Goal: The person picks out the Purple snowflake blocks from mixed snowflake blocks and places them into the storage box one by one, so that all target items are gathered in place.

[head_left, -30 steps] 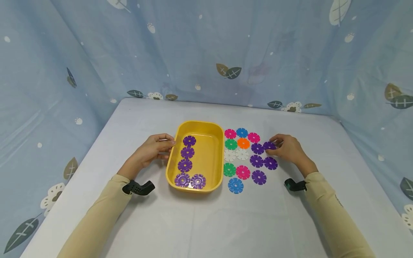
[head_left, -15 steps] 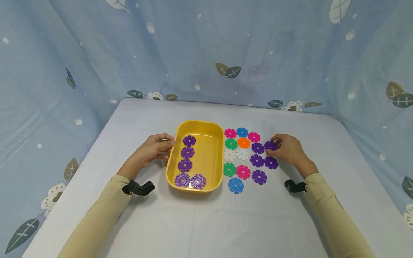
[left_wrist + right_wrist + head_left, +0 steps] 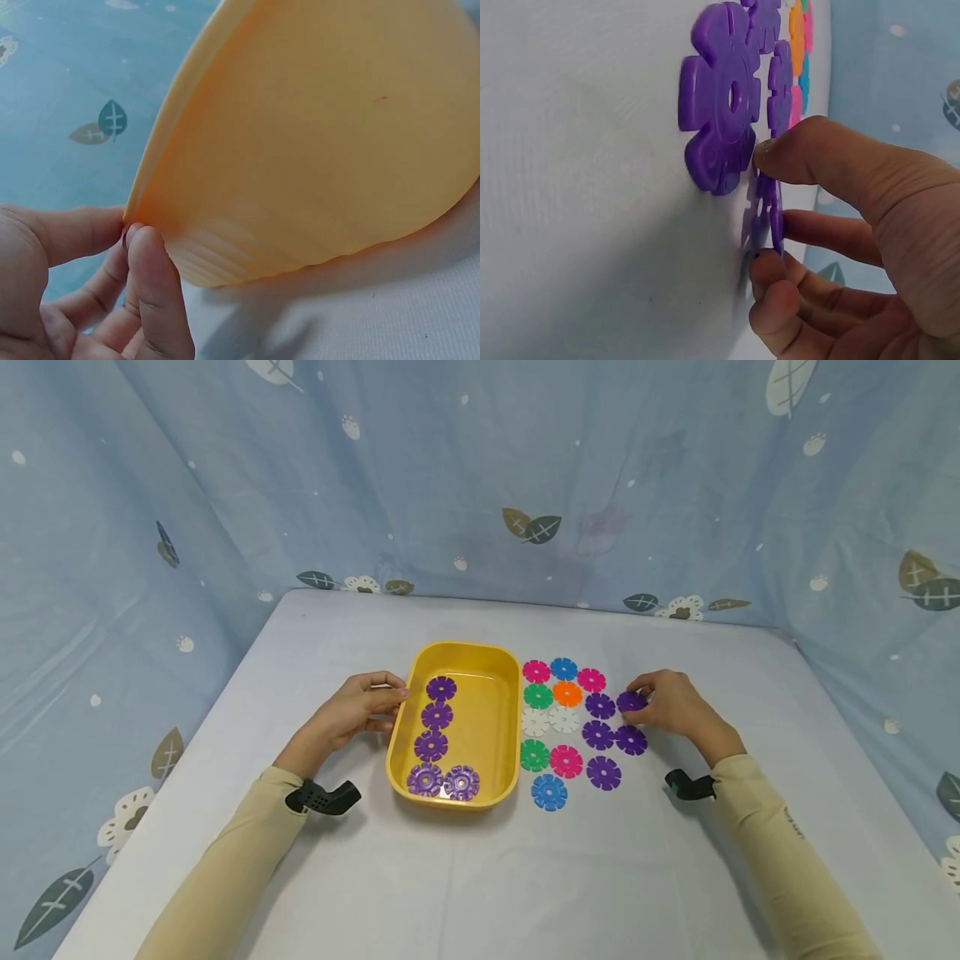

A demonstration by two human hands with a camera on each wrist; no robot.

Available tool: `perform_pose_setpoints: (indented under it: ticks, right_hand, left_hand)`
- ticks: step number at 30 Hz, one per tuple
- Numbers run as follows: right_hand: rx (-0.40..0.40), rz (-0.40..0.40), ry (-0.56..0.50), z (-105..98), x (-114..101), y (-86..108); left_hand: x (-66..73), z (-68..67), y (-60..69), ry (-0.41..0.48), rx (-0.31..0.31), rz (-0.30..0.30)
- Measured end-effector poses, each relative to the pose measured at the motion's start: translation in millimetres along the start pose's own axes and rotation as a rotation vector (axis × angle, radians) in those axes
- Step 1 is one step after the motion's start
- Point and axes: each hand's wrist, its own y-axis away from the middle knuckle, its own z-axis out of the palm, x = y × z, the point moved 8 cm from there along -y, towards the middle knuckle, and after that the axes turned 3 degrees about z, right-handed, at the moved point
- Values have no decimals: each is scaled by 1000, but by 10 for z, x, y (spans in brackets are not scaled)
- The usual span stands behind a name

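A yellow plastic basin (image 3: 480, 656) stands on the white table, with several purple snowflake discs (image 3: 431, 745) lying flat inside along its left side and near end. My left hand (image 3: 358, 708) pinches the basin's left rim between thumb and fingers; the left wrist view shows the basin's outer wall (image 3: 315, 142) beside them. On the right, my right hand (image 3: 675, 703) holds a purple snowflake disc (image 3: 631, 701) by its edges. That disc appears nearly edge-on in the right wrist view, close to the tabletop. Another purple disc (image 3: 721, 97) lies just beside the thumb.
Right of the basin lie more snowflake discs: pink (image 3: 566, 761), green (image 3: 535, 755), blue (image 3: 550, 792), orange (image 3: 567, 693), white (image 3: 563, 719) and purple (image 3: 603, 772). A blue patterned curtain (image 3: 450, 485) hangs behind the table.
My right hand and its purple disc have shifted slightly right, widening the gap from the purple disc at their left. The left hand and basin stay where they were.
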Motion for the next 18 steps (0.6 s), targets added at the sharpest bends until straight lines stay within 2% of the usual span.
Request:
perform_pose_setpoints:
  ticks: [5,18]
  right_hand:
    - [8,-12,0,-25,-3,23]
    - [153,-57,-47,-208,-10,125]
  left_hand:
    - [0,5,-2,1,-5,2]
    - [7,14,4,-3,0,-6]
